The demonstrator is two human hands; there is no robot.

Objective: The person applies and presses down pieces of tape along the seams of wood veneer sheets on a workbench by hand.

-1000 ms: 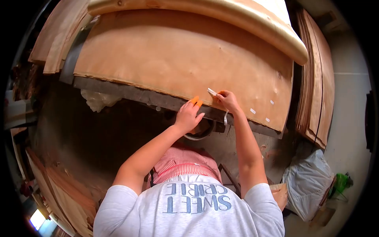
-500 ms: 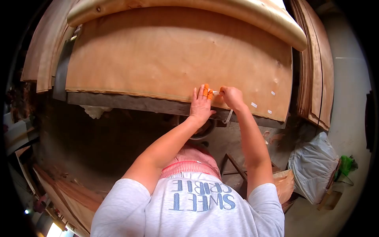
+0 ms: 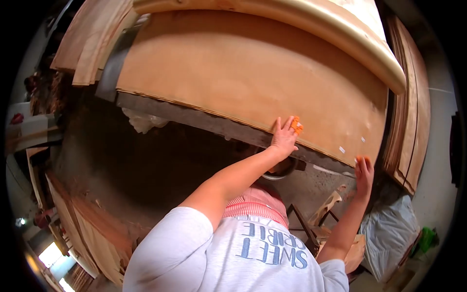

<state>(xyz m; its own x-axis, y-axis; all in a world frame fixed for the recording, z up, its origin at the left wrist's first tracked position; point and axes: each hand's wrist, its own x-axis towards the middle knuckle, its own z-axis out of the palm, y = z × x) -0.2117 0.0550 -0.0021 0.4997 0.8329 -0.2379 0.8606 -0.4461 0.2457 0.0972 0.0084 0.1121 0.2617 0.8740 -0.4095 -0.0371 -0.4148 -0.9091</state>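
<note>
My left hand (image 3: pixel 285 138) lies with spread fingers on the front edge of a large thin wood veneer sheet (image 3: pixel 243 68), with orange covers on some of its fingers. At the sheet's near right corner, my right hand (image 3: pixel 364 175) is closed in a pinch, an orange cover on a fingertip. A narrow white tape strip (image 3: pixel 333 170) trails leftward from this hand below the edge. Two small white tape pieces (image 3: pixel 341 149) show on the sheet beside it. The sheet tops a stack on a grey-edged table (image 3: pixel 185 114).
A rolled veneer sheet (image 3: pixel 292 17) lies across the far side. Veneer stacks stand at the left (image 3: pixel 90 44) and right (image 3: pixel 406 112). Beneath the table edge is a round metal pan (image 3: pixel 282 173). A grey plastic sack (image 3: pixel 389 233) sits at the lower right.
My right hand has moved from beside my left hand to the sheet's right corner, trailing the strip. It now covers the spot of a third tape piece. The view has turned.
</note>
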